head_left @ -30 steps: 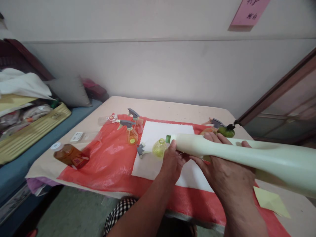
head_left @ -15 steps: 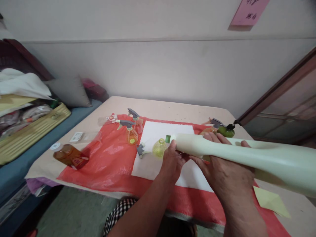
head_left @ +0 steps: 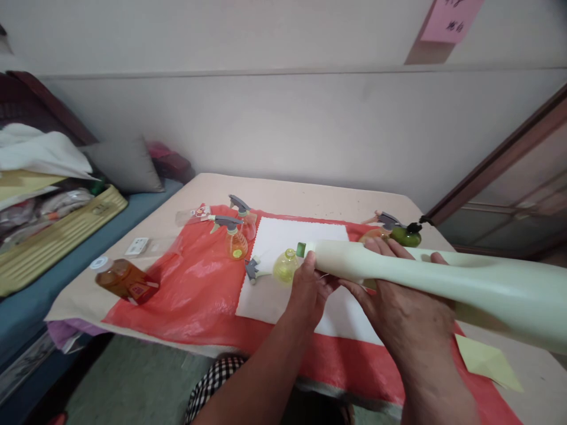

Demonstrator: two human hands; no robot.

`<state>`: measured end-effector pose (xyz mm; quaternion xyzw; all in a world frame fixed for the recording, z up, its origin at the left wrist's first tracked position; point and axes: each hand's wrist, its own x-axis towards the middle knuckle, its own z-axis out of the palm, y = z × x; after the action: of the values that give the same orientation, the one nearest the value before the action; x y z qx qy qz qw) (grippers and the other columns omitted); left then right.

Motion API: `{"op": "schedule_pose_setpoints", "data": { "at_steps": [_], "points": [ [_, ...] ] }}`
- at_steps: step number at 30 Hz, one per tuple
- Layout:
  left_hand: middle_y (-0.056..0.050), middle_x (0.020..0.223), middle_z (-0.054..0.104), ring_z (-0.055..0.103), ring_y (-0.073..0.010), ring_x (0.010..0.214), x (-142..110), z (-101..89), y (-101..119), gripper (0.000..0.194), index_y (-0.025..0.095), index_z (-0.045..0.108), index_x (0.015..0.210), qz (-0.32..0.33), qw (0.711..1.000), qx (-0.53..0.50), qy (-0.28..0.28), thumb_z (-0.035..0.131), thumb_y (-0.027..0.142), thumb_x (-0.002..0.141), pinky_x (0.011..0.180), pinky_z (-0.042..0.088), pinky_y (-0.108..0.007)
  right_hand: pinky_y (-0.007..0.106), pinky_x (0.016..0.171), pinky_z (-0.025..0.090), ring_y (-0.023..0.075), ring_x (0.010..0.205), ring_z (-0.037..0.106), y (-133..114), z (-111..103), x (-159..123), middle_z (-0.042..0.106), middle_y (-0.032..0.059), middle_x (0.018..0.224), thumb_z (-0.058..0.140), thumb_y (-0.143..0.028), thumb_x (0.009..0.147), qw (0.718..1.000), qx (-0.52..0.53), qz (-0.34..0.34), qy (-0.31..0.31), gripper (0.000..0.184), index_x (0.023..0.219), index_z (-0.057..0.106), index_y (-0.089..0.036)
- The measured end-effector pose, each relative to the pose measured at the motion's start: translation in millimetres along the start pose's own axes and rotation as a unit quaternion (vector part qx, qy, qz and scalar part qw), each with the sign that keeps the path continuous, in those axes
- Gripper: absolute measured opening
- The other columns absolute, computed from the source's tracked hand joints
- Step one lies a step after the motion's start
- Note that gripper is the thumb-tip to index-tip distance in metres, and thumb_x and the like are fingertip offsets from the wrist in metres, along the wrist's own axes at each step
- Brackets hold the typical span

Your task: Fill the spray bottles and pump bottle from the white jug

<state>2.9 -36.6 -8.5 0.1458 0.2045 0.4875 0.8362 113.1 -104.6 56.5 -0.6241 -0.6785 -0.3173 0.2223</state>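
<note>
A large pale green bottle [head_left: 443, 283] lies tilted across the view, its green mouth [head_left: 302, 249] over a small yellow bottle [head_left: 286, 265] that stands on a white cloth [head_left: 274, 260]. My left hand [head_left: 310, 289] pinches the big bottle's neck just behind the mouth. My right hand [head_left: 398, 307] wraps under its body further back. A grey spray head [head_left: 252, 268] lies beside the yellow bottle.
Two orange spray bottles [head_left: 235, 236] stand on the red plastic sheet [head_left: 186, 283]. An amber bottle [head_left: 124, 278] lies at the table's left edge. A green bottle [head_left: 405, 236] sits far right, a yellow note [head_left: 487, 360] near right. A cluttered bed is left.
</note>
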Motion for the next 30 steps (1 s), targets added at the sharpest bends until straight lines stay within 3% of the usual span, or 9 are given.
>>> {"op": "schedule_pose_setpoints", "data": {
  "at_steps": [9, 13, 16, 18, 21, 23, 25, 27, 30],
  "points": [
    [-0.014, 0.114, 0.07, 0.069, -0.0218, 0.096, 2, -1.2, -1, 0.044, 0.016, 0.067, 0.114, 0.005, 0.999, -0.003, 0.033, 0.067, 0.052, 0.089, 0.084, 0.058, -0.036, 0.056, 0.123, 0.02, 0.0336, 0.13, 0.057, 4, 9, -3, 0.062, 0.0177, 0.138, 0.067, -0.04, 0.094, 1.0, -0.005, -0.008, 0.02, 0.063, 0.145, 0.047, -0.01],
    [-0.014, 0.112, 0.07, 0.07, -0.0228, 0.096, 2, -2.9, -1, 0.052, 0.015, 0.065, 0.116, 0.018, 0.998, 0.02, 0.061, 0.07, 0.056, 0.085, 0.089, 0.056, -0.038, 0.055, 0.122, 0.023, 0.0335, 0.129, 0.058, 12, 22, -9, 0.062, 0.018, 0.138, 0.067, -0.047, 0.092, 0.999, 0.016, 0.003, 0.03, 0.065, 0.144, 0.049, -0.012],
    [-0.013, 0.108, 0.069, 0.07, -0.0227, 0.096, 2, -4.9, -1, 0.056, 0.015, 0.064, 0.113, 0.02, 0.997, 0.043, 0.068, 0.074, 0.059, 0.081, 0.095, 0.054, -0.04, 0.055, 0.115, 0.034, 0.0358, 0.119, 0.063, 21, 39, -19, 0.068, 0.0189, 0.125, 0.065, -0.059, 0.089, 0.996, 0.043, 0.063, 0.046, 0.066, 0.135, 0.059, -0.012],
    [-0.011, 0.106, 0.069, 0.069, -0.0224, 0.099, 2, -6.0, 2, 0.052, 0.016, 0.065, 0.107, 0.032, 0.994, 0.069, 0.072, 0.078, 0.056, 0.077, 0.097, 0.052, -0.039, 0.054, 0.101, 0.045, 0.0381, 0.103, 0.067, 27, 53, -25, 0.073, 0.0196, 0.105, 0.062, -0.074, 0.083, 0.982, 0.073, 0.168, 0.036, 0.074, 0.119, 0.069, -0.01],
    [-0.01, 0.103, 0.07, 0.068, -0.0236, 0.102, 2, -6.4, 10, 0.045, 0.017, 0.067, 0.097, 0.075, 0.985, 0.127, 0.087, 0.082, 0.052, 0.073, 0.096, 0.052, -0.039, 0.051, 0.081, 0.05, 0.0354, 0.081, 0.064, 31, 70, -31, 0.069, 0.0146, 0.078, 0.062, -0.086, 0.069, 0.915, 0.177, 0.363, -0.017, 0.078, 0.092, 0.074, -0.012],
    [-0.01, 0.099, 0.07, 0.07, -0.0242, 0.099, 1, -6.0, 18, 0.042, 0.016, 0.069, 0.093, 0.109, 0.972, 0.182, 0.098, 0.081, 0.051, 0.074, 0.091, 0.054, -0.038, 0.046, 0.076, 0.05, 0.0297, 0.076, 0.061, 30, 77, -32, 0.067, 0.0098, 0.075, 0.071, -0.078, 0.065, 0.846, 0.271, 0.458, -0.027, 0.067, 0.086, 0.072, -0.014],
    [-0.009, 0.095, 0.071, 0.071, -0.0228, 0.091, 0, -5.9, 28, 0.037, 0.016, 0.069, 0.09, 0.142, 0.955, 0.236, 0.111, 0.078, 0.049, 0.077, 0.083, 0.054, -0.035, 0.041, 0.074, 0.05, 0.0249, 0.076, 0.059, 29, 82, -32, 0.067, 0.0059, 0.078, 0.079, -0.063, 0.063, 0.783, 0.341, 0.521, 0.013, 0.053, 0.085, 0.071, -0.016],
    [-0.008, 0.09, 0.072, 0.071, -0.0204, 0.084, 0, -7.1, 37, 0.03, 0.016, 0.069, 0.087, 0.177, 0.936, 0.277, 0.127, 0.074, 0.045, 0.079, 0.078, 0.054, -0.032, 0.038, 0.073, 0.051, 0.0232, 0.078, 0.058, 29, 88, -33, 0.065, 0.004, 0.078, 0.082, -0.051, 0.059, 0.731, 0.376, 0.562, 0.092, 0.043, 0.08, 0.067, -0.016],
    [-0.005, 0.085, 0.071, 0.071, -0.0178, 0.077, 3, -13.3, 52, 0.023, 0.017, 0.069, 0.084, 0.227, 0.908, 0.317, 0.151, 0.069, 0.04, 0.082, 0.075, 0.054, -0.03, 0.039, 0.075, 0.053, 0.0233, 0.082, 0.059, 32, 104, -36, 0.061, 0.0039, 0.079, 0.079, -0.045, 0.059, 0.683, 0.396, 0.587, 0.177, 0.038, 0.078, 0.061, -0.017]
  ]
}}
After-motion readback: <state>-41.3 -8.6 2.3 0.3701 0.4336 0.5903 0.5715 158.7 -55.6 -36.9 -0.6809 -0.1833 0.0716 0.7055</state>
